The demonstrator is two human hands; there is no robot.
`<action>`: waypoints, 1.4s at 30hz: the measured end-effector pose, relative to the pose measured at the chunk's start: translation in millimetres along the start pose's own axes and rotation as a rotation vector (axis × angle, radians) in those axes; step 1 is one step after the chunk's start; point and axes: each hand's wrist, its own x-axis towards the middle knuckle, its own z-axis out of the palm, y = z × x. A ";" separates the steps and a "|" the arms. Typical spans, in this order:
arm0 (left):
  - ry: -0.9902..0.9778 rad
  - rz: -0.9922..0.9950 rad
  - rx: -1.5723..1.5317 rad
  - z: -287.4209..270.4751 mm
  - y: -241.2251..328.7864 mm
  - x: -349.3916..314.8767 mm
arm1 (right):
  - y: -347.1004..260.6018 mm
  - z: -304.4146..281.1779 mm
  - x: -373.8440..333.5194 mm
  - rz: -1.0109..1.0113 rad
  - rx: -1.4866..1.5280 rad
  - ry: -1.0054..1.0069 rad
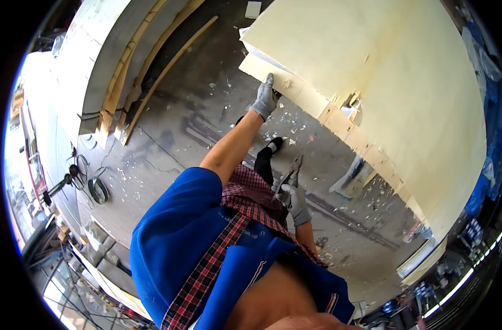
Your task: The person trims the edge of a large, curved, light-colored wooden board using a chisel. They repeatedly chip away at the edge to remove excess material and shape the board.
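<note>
My left hand (265,99), in a grey glove, grips the near edge of a pale wooden board strip (308,100). The thumb lies on top and the fingers curl out of sight beneath it. This strip runs along the side of a large pale panel (394,71). Close to my waist, my right hand (296,203), also gloved, is closed around a pair of pliers (296,164) whose jaws point away from me. The glove hides part of the handles. A torn, splintered spot (351,104) shows at the panel's edge.
Wood chips litter the grey floor (207,104). Curved wooden strips (171,74) lean at the far left beside a large pale panel stack (100,60). A coil (98,190) lies on the floor at left. Blue plastic sheeting (487,165) hangs beyond the large panel at right.
</note>
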 end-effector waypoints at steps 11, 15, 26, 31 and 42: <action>-0.033 -0.151 -0.177 -3.9 10.1 2.4 | -70.3 32.0 44.4 -0.057 -0.065 0.147; -0.029 -0.220 -0.146 2.5 13.5 3.0 | -84.5 16.4 91.4 -0.077 -0.025 0.138; 0.074 -0.250 -0.112 3.4 16.5 5.2 | -97.5 24.8 102.4 -0.351 -0.096 0.214; -0.092 -0.239 -0.227 -11.6 21.5 2.8 | -96.6 29.5 106.0 -0.368 -0.156 0.162; -0.261 -0.100 -0.341 -4.6 -10.5 -29.6 | -99.5 2.0 113.6 -0.131 -0.218 0.150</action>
